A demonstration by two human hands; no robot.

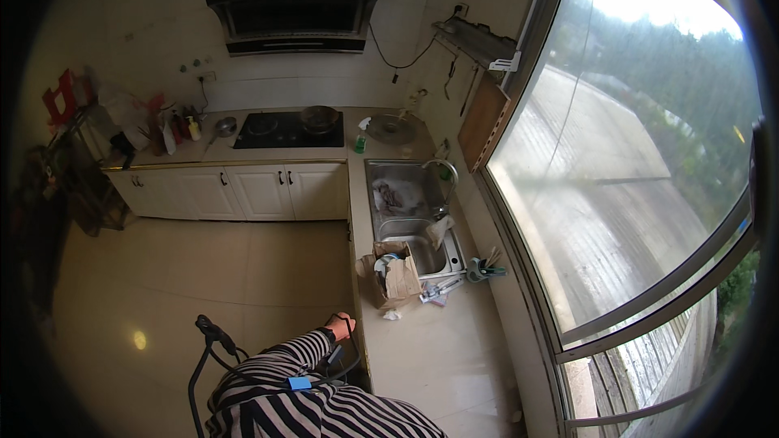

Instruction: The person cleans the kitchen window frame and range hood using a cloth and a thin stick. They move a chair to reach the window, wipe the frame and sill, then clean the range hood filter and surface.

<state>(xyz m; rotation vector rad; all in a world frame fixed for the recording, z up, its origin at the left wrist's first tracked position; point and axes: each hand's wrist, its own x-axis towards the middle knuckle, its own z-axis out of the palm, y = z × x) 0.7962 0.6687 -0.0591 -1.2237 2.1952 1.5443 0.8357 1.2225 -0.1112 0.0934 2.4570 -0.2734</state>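
Note:
My left hand (342, 326) is at the front edge of the counter (426, 353), below a brown paper bag (398, 283). A black cable (352, 360) loops around or beside it; whether the fingers grip the cable is unclear at this size. The bag stands with its top spread apart, and pale items (386, 263) show inside. A crumpled white tissue (392, 314) lies in front of it. To its right rest several packaged items (441, 290). My right hand is out of view; the striped sleeve on that side runs off the bottom edge.
Behind the bag is a double steel sink (372, 194), with dark items in suds (389, 196) in its far basin and a cloth (439, 231) at its divider. Farther back are a spray bottle (361, 137), a cooktop (277, 137) and a pan (319, 117). A window (608, 152) borders the right.

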